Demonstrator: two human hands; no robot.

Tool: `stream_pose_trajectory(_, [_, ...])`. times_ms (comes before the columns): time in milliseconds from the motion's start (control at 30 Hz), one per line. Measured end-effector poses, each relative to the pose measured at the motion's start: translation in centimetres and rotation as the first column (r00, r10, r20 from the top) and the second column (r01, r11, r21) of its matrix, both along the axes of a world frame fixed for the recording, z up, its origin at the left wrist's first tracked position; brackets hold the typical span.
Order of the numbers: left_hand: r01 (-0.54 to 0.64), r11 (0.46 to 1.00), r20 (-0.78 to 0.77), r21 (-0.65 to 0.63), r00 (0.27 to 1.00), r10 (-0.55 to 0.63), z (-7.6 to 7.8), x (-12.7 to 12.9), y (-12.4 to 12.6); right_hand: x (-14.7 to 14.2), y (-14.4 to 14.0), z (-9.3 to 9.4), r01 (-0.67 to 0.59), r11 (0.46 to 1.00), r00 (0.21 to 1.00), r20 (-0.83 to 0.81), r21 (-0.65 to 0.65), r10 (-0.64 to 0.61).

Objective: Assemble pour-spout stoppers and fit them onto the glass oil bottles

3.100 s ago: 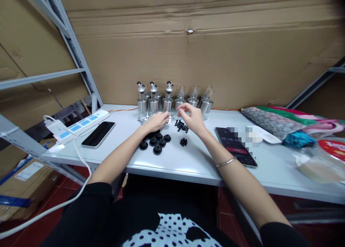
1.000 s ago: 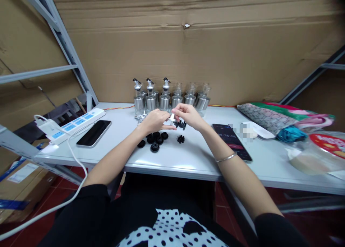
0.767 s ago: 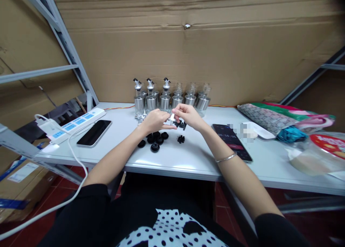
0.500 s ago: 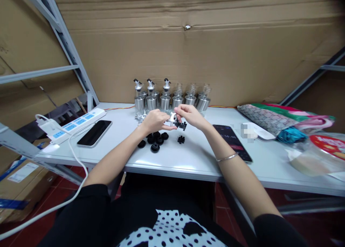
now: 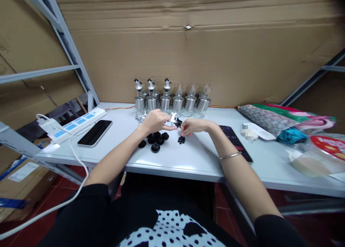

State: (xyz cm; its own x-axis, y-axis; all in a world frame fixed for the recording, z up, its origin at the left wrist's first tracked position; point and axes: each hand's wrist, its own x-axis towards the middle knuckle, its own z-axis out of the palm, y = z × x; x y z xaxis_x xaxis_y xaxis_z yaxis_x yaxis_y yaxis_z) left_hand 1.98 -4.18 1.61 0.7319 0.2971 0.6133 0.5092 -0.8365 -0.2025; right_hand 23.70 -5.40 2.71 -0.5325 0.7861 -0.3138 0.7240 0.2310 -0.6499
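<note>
My left hand (image 5: 156, 121) is closed around a small silver pourer spout (image 5: 173, 118), which sticks out past the thumb. My right hand (image 5: 192, 126) reaches down with its fingers pinched together, just above a little cluster of small black parts (image 5: 181, 140); whatever is in the pinch is hidden. More black pieces (image 5: 178, 122) show between the two hands. Several round black caps (image 5: 155, 147) lie on the table in front of my left hand. Other silver spout parts (image 5: 141, 117) lie behind it, partly covered.
Glass bottles with steel sleeves (image 5: 178, 103) stand in rows at the back, three topped with pourers. On the left are a phone (image 5: 95, 133) and a power strip (image 5: 78, 125). A second phone (image 5: 237, 146) lies beside my right forearm. Bags (image 5: 269, 119) and a red-lidded tub (image 5: 330, 146) sit right.
My right hand has moved away from the spout, down and slightly right to the small black parts. My left hand stays in place with the spout.
</note>
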Motion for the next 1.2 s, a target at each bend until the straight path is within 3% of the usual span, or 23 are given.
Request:
stream_pose_trajectory(300, [-0.005,1.000,-0.005,0.007,1.000,0.005,0.1,0.0,-0.1,-0.2,0.3,-0.5,0.006,0.997,0.997,0.075,0.075,-0.011])
stream_pose_trajectory(667, [-0.019,1.000,-0.026,-0.007,0.999,0.018,0.3,0.0,-0.3,-1.1,0.2,-0.9,0.007,0.991,1.000,0.004,0.130,-0.008])
stream_pose_trajectory(867, [0.008,1.000,-0.004,0.029,1.000,-0.008,0.2,0.0,-0.3,-1.7,0.1,-0.8,0.002,0.952,0.999,0.030,0.305,-0.012])
stream_pose_trajectory(1200, [0.023,0.994,0.012,0.103,1.000,-0.025,0.1,0.0,-0.1,-1.9,0.0,-0.5,0.000,0.945,0.999,0.031,0.327,-0.011])
